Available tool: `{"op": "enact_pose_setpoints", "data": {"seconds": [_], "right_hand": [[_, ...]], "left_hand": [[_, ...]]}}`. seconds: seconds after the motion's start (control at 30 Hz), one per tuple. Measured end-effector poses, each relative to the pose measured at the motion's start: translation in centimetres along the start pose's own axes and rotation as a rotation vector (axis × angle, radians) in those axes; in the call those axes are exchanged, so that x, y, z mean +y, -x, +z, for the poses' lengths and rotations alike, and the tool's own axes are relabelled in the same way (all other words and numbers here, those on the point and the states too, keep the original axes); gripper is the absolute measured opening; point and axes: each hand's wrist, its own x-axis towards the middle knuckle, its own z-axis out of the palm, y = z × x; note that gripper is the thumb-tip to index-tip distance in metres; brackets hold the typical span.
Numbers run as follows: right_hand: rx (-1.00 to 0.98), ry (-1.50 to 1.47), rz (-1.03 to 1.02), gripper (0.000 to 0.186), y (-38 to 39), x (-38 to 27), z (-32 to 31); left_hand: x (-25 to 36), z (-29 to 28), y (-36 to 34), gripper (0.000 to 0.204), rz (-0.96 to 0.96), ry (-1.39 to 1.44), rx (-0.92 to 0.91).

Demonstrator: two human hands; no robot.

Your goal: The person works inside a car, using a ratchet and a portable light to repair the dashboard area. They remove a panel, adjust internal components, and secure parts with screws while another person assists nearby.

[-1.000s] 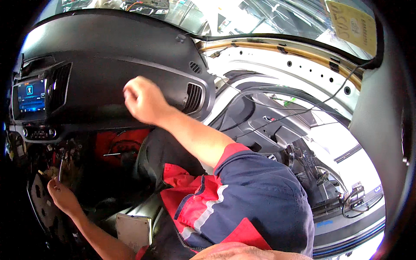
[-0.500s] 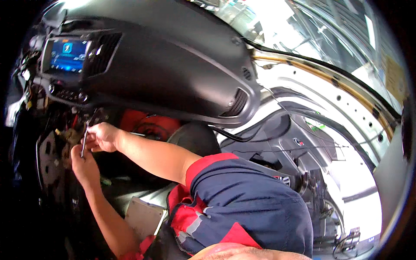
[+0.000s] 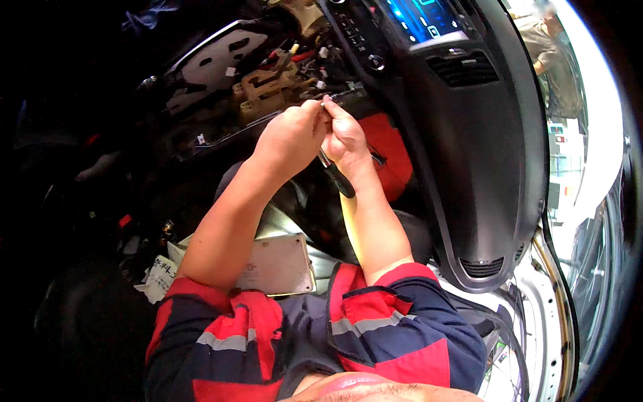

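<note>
Gripping a tool [image 3: 341, 182] in the left hand [image 3: 289, 137], with fingers curled over the metal shaft. Leaving the black handle sticking out below, just beside the right wrist. Holding the right hand [image 3: 345, 137] against the left, half curled, with thumb up; cannot tell whether grasping anything, as hidden on the inner side. Showing a tiny pale bit [image 3: 324, 104] at the meeting fingertips, too small to identify. Just beyond the hands: a tan block [image 3: 271, 84] among wires and small connectors. Farther up left: a grey plate [image 3: 207, 63] with holes. Behind the right wrist: a red panel [image 3: 388, 161]. To the right: a black dash [image 3: 482, 167] with vents, a knob and a lit blue screen [image 3: 425, 23]. Between the forearms, lower down: a flat case [image 3: 281, 264], partly covered by the left forearm. Left of that: white paper [image 3: 159, 278]. Through the glass, upper right: another person [image 3: 552, 60], blurred.
</note>
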Motion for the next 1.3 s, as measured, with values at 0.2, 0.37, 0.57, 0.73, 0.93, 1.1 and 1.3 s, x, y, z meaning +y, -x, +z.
{"op": "enact_pose_setpoints", "data": {"seconds": [0.2,0.37,0.57,0.73,0.93,1.1,1.3], "right_hand": [[-0.097,0.145,0.016,0.026,-0.3,-0.9,-1.6],[-0.112,0.017,0.094,0.024,0.0,-1.8,-1.2],[-0.213,0.052,0.088,0.026,0.1,-1.8,-1.3],[-0.191,0.050,0.067,0.025,0.0,-1.3,-1.7],[-0.069,0.155,0.072,0.026,-0.6,-1.5,-0.7],[-0.073,0.151,0.135,0.027,-0.5,-2.0,-1.2],[-0.317,-0.029,0.125,0.028,-0.7,-2.7,-0.8]], "left_hand": [[-1.8,0.0,-0.4,0.016,0.144,-0.230,0.047],[-1.2,1.3,-0.7,0.019,-0.074,0.091,0.132],[-0.5,-0.5,-1.5,0.030,-0.414,0.534,0.025],[-1.5,-2.1,0.3,0.032,0.134,0.057,-0.082],[-2.4,-3.9,0.8,0.047,0.359,-0.228,-0.185],[-1.7,-3.7,-0.1,0.051,0.299,-0.391,-0.120],[-1.6,-1.7,-2.2,0.036,-0.449,0.443,-0.059]]}}
